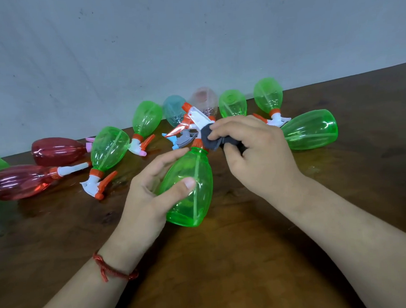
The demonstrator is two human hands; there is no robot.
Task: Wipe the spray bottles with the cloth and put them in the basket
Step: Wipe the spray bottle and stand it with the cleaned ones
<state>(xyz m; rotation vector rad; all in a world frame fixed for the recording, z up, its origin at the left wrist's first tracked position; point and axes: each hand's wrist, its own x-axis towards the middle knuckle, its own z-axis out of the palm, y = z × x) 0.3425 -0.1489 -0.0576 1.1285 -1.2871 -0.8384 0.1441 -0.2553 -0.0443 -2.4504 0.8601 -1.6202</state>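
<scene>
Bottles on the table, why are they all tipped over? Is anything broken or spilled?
Yes, every loose spray bottle lies on its side, like the red bottle. None looks broken and no spill shows. The left hand holds a green bottle while the right hand rubs a grey cloth by its neck. No basket shows.

Dark brown wooden table point(237, 268), glossy, abutting a pale wall. Lying on it along the far edge: two red spray bottles point(24, 181) at left, several green spray bottles point(110, 147) on their sides, one blue bottle point(174, 111), one clear-pink bottle point(204, 99).
</scene>
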